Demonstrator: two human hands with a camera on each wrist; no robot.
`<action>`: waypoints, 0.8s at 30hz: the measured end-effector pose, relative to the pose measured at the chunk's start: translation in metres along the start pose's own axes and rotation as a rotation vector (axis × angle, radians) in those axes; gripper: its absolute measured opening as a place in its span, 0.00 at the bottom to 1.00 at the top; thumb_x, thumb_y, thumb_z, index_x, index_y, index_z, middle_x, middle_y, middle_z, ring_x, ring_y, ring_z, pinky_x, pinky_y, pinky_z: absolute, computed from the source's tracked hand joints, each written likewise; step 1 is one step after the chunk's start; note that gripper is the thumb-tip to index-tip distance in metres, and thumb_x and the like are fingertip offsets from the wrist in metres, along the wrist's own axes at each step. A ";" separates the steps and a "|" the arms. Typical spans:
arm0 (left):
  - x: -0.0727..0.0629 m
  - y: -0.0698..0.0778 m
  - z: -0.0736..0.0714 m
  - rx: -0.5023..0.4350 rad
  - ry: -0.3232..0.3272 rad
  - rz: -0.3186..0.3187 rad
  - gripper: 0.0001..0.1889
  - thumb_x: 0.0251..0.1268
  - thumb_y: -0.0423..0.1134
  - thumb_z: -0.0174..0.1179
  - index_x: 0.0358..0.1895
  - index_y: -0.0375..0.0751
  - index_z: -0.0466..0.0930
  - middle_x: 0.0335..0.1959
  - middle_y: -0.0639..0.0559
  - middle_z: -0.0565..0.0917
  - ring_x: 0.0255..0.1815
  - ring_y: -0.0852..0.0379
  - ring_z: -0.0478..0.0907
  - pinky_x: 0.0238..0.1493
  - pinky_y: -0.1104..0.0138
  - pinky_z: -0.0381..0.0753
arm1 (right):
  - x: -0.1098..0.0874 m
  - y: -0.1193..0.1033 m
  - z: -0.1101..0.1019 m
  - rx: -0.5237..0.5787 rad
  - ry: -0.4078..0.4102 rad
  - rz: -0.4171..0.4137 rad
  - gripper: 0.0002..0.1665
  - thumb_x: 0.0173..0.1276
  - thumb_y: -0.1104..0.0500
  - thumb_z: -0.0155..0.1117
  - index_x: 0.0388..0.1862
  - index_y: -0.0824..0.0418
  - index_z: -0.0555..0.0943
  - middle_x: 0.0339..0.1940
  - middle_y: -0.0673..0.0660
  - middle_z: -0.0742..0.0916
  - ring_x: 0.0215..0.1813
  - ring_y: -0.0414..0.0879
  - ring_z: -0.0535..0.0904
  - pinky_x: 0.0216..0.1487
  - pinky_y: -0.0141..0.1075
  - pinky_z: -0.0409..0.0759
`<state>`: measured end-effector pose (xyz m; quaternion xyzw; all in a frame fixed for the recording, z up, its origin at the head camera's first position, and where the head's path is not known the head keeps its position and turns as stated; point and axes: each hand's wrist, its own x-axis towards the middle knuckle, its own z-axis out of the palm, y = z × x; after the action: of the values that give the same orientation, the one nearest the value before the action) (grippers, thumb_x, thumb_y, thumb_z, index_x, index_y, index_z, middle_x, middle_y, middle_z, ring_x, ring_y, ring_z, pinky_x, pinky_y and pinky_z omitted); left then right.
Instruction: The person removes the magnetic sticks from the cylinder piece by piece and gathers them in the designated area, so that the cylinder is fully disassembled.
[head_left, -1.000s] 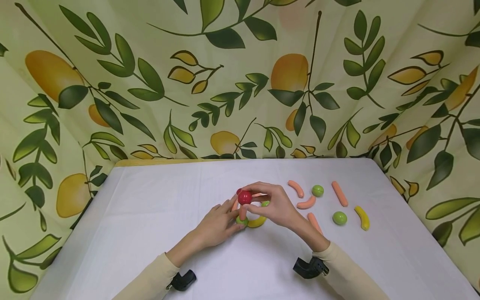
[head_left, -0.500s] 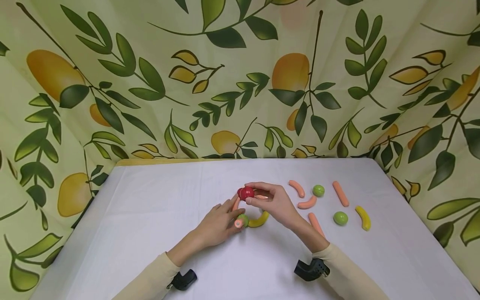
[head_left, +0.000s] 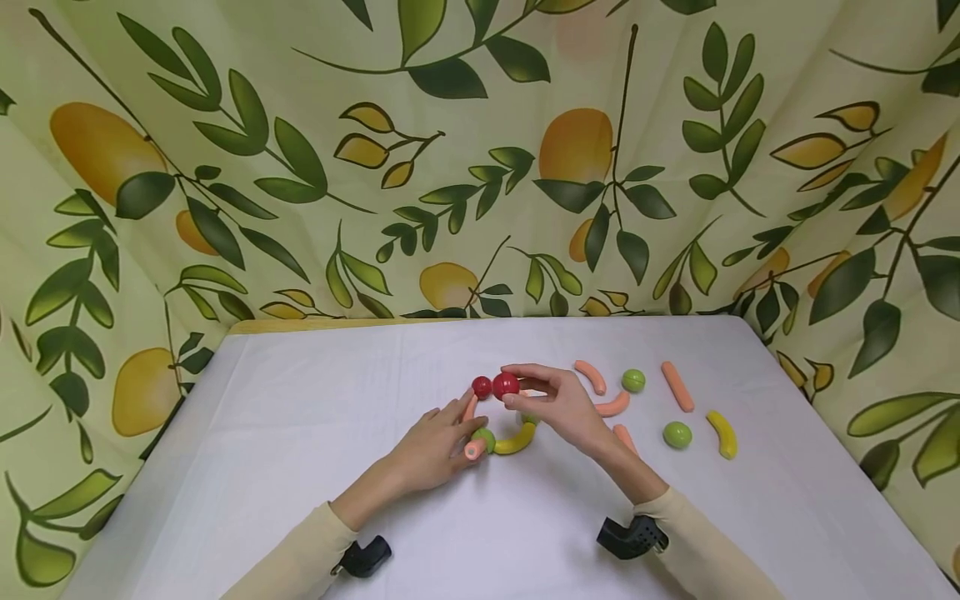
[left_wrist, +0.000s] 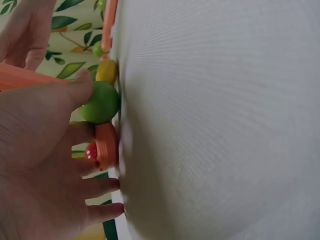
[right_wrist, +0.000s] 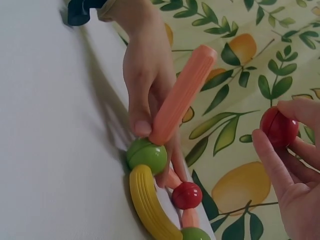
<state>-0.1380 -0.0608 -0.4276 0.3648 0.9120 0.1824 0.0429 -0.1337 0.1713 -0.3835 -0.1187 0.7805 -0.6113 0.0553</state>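
At left-centre of the white table: your left hand has thumb and index on the near green ball, steadying it; other fingers fairly straight. A pink rod sticks up off that ball, leaning your way, free end bare. The ring carries on from there: pink side piece, back red ball, yellow arc in front, right green ball half behind your other hand. Right hand pinches the second red ball in the air, clear of the ring. Further right, loose: two curved pink pieces, two spare green balls, straight pink stick, yellow spare.

Progress, my read: base ring laid out, looks joined, though some contacts are hidden. First upright on. Held ball not yet attached; spares unused.

Vs 1 s ago: held ball was at the rod's top end; now it's off to the right and the rod has tipped toward you. Spares haven't moved.
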 end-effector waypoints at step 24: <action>0.003 0.002 0.003 -0.065 0.029 -0.062 0.23 0.71 0.55 0.55 0.57 0.44 0.83 0.75 0.38 0.60 0.71 0.41 0.64 0.66 0.46 0.65 | -0.025 0.021 -0.054 -0.174 0.162 0.068 0.32 0.62 0.52 0.73 0.63 0.61 0.77 0.63 0.61 0.79 0.56 0.56 0.79 0.50 0.33 0.82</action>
<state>-0.1383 -0.0573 -0.4292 0.3322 0.9170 0.2156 0.0473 -0.1242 0.2331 -0.3922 -0.0467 0.8361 -0.5466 0.0020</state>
